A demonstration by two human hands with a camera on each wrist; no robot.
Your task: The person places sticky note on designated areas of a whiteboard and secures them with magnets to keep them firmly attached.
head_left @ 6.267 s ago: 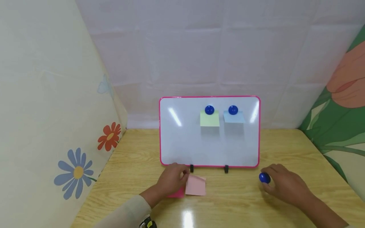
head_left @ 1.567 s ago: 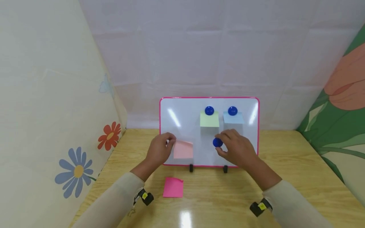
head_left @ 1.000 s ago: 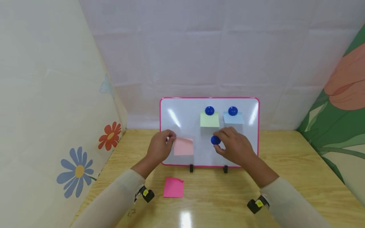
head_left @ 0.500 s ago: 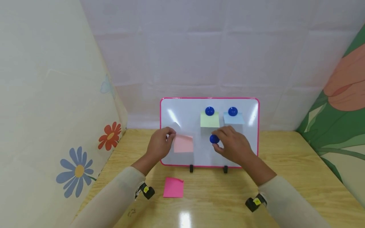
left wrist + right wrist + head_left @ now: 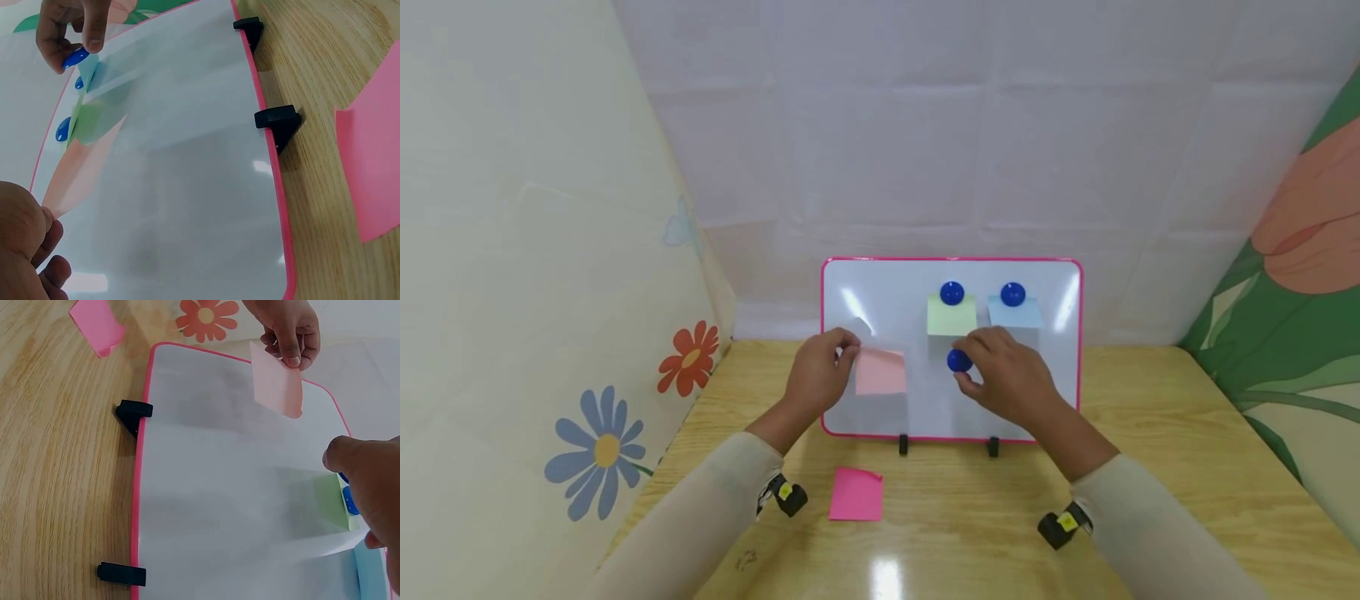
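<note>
My left hand (image 5: 822, 373) pinches a pale pink sticky note (image 5: 881, 372) by its upper left corner, in front of the whiteboard (image 5: 925, 408). In the left wrist view the note stands out from the board's surface. Between thumb and fingers my right hand (image 5: 1011, 371) holds a round blue magnet (image 5: 958, 360), just below a green sticky note (image 5: 951, 317). One blue magnet (image 5: 952, 293) pins that green note to the board, and another blue magnet (image 5: 1012, 294) pins a light blue sticky note (image 5: 1015, 313) to its right.
On the wooden table (image 5: 970, 533) lies a bright pink sticky note (image 5: 856, 494), in front of the board's left part. Two black feet (image 5: 903, 445) support the board's pink-framed lower edge. A white cloth (image 5: 925, 150) hangs behind, with flower-patterned panels at both sides.
The left hand has lifted the pale pink note from the table and keeps inching it up the board. The right hand has brought its magnet from the table's right side, drifting left and up.
</note>
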